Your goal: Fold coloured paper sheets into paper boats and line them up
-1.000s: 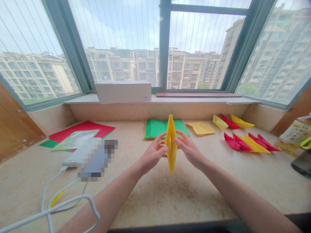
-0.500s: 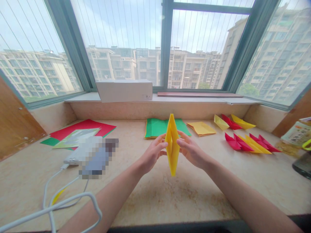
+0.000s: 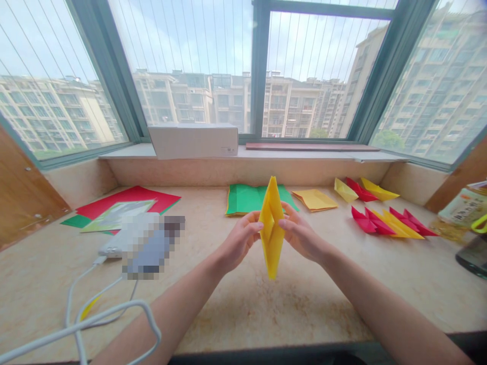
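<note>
- The yellow folded paper [image 3: 273, 256] is held upright above the middle of the countertop [image 3: 266, 317], its long points up and down and a narrow opening between its layers.
- The left hand [image 3: 243, 237] grasps its left side, thumb on the near face; the fingertips behind are hidden from me.
- The right hand [image 3: 302, 233] grasps the right side the same way, its other fingers partly lost behind the paper.
- Beyond them, toward the countertop's far edge, lies a creased green sheet [image 3: 245, 198], partly covered by the held paper and fingers; a yellow-orange folded square [image 3: 315, 201] is just beside it.
- Near the far right corner sit folded paper boats [image 3: 361, 190], pale yellow, red and yellow. A red-and-yellow folded row [image 3: 395, 224] lies in front, overlapping so much that I can't count the pieces.
- At the right edge, a labelled bottle [image 3: 463, 207] and a dark container [image 3: 474, 256] are cut off by the view.
- Toward the far left corner, a printed card [image 3: 117, 215] covers part of a red sheet [image 3: 133, 194], with green showing beneath.
- Nearer, a white device [image 3: 131, 235] is partly blurred into blocks; the blocked-out shape [image 3: 150, 253] beside it may be a phone.
- White cables [image 3: 114, 309] loop near the left edge, crossing a yellow scrap [image 3: 90, 307].
</note>
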A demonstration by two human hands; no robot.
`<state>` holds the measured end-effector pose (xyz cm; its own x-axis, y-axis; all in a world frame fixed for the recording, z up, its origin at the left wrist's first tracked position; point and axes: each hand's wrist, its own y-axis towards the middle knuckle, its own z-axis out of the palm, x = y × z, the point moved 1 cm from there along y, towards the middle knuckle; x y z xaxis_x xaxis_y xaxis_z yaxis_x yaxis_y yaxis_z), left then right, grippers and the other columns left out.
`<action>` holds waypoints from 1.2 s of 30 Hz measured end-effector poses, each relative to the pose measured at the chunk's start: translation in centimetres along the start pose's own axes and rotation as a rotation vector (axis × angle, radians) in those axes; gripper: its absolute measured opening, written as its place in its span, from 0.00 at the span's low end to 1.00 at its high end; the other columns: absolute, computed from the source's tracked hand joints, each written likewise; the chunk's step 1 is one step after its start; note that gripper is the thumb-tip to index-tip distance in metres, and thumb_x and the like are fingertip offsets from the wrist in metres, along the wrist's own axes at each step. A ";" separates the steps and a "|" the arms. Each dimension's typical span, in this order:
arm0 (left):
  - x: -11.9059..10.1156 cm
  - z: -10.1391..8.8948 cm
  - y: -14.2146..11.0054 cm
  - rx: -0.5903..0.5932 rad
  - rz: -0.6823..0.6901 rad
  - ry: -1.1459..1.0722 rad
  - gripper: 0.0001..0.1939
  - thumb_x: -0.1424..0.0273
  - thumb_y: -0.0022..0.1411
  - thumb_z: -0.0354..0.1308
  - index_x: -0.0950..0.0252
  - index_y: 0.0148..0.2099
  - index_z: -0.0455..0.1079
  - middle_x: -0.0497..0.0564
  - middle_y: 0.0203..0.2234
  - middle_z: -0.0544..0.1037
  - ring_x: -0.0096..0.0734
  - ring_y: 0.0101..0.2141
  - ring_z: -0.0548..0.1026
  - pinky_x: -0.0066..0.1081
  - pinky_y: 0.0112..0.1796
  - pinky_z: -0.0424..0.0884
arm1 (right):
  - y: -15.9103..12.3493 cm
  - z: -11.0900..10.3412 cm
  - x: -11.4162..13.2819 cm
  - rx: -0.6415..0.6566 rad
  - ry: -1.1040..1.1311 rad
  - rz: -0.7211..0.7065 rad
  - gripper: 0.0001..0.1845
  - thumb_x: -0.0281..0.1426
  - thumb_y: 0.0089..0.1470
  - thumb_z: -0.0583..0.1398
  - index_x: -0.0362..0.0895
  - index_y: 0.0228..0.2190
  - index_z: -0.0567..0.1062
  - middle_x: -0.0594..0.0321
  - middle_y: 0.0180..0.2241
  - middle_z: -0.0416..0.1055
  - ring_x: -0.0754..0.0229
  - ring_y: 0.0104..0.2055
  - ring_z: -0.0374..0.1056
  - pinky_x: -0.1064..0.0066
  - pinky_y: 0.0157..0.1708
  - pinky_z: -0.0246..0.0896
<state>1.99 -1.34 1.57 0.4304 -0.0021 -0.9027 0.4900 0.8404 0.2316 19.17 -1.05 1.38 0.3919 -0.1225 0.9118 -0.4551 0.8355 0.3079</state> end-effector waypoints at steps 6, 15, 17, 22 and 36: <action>0.6 -0.1 -0.2 -0.040 -0.029 0.191 0.26 0.62 0.55 0.65 0.66 0.53 0.64 0.59 0.46 0.74 0.42 0.44 0.74 0.39 0.44 0.68 | 0.3 0.0 -0.8 -0.179 -0.432 -0.129 0.18 0.32 0.54 0.58 0.49 0.48 0.68 0.61 0.41 0.72 0.53 0.41 0.68 0.63 0.41 0.64; 1.0 -0.1 0.1 -0.191 -0.041 0.356 0.15 0.65 0.59 0.59 0.66 0.46 0.66 0.55 0.39 0.75 0.38 0.39 0.73 0.36 0.42 0.67 | 0.0 0.7 -1.0 -0.249 -0.799 -0.153 0.14 0.26 0.56 0.53 0.45 0.41 0.74 0.61 0.35 0.74 0.56 0.36 0.68 0.66 0.35 0.62; 1.0 -0.1 0.2 -0.226 -0.065 0.361 0.12 0.69 0.57 0.56 0.66 0.44 0.67 0.53 0.37 0.75 0.36 0.38 0.73 0.34 0.41 0.67 | 0.0 0.7 -0.9 -0.275 -0.826 -0.144 0.14 0.25 0.54 0.53 0.45 0.39 0.74 0.62 0.33 0.73 0.57 0.34 0.67 0.67 0.34 0.61; 1.1 -0.2 0.2 -0.245 -0.072 0.464 0.09 0.73 0.55 0.53 0.66 0.39 0.70 0.50 0.32 0.74 0.34 0.34 0.70 0.32 0.38 0.65 | 0.0 0.8 -1.3 -0.255 -0.790 -0.142 0.10 0.24 0.52 0.55 0.45 0.35 0.74 0.64 0.30 0.72 0.58 0.32 0.66 0.69 0.32 0.59; 1.3 -0.5 0.3 -0.229 -0.067 0.403 0.11 0.70 0.58 0.54 0.65 0.42 0.72 0.52 0.38 0.77 0.41 0.39 0.72 0.35 0.40 0.66 | 0.4 0.8 -1.4 -0.221 -0.487 -0.094 0.13 0.27 0.53 0.56 0.48 0.41 0.74 0.62 0.39 0.73 0.55 0.40 0.67 0.63 0.42 0.62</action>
<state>2.35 -0.83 0.31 0.0522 0.1124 -0.9923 0.3068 0.9438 0.1230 17.76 -1.01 0.42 -0.0173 -0.3923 0.9197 -0.2368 0.8952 0.3775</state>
